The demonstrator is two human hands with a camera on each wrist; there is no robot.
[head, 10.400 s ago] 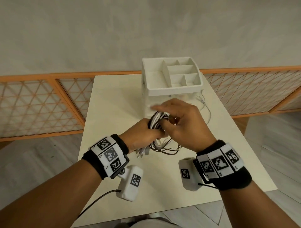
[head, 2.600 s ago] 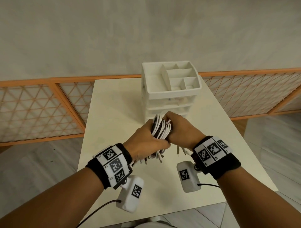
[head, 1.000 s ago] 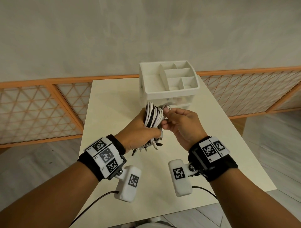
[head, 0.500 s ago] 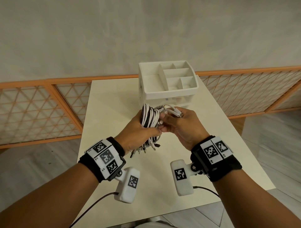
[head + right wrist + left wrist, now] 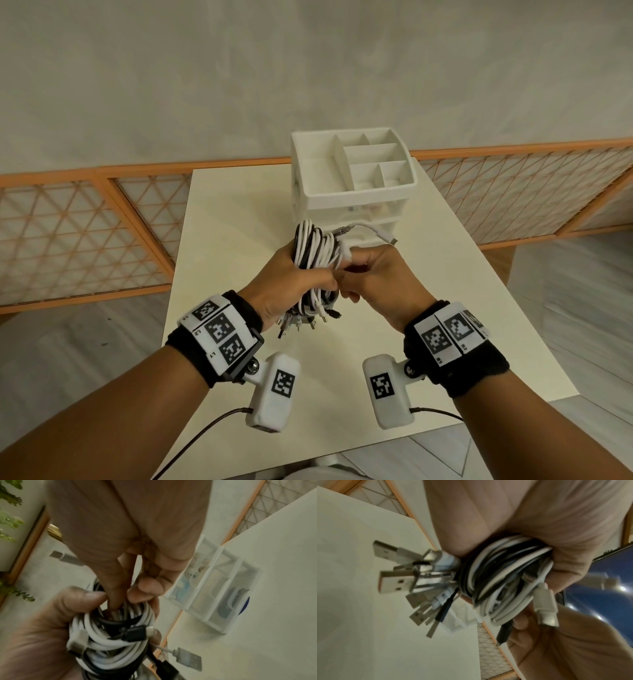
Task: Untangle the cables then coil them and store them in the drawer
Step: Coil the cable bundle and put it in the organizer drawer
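Note:
A bundle of coiled white and black cables (image 5: 313,251) is held upright above the table, and my left hand (image 5: 301,279) grips it round the middle. Several USB plugs (image 5: 393,566) stick out below the fist. My right hand (image 5: 349,270) is pressed against the coil from the right. Its forefinger and thumb (image 5: 118,595) pinch a strand inside the loop. A loose white cable end (image 5: 371,229) arcs over that hand, and its plug points right. The white drawer unit (image 5: 352,192) stands just behind the bundle, its lower drawers partly hidden.
The cream table (image 5: 222,240) carries the drawer unit at its far middle. An orange lattice railing (image 5: 85,233) runs behind and to both sides. The unit's open top tray (image 5: 373,161) has several compartments.
Both hands have lifted the bundle off the table towards the drawer unit. My right hand has slid off the white cable's plug end and now pinches at the coil.

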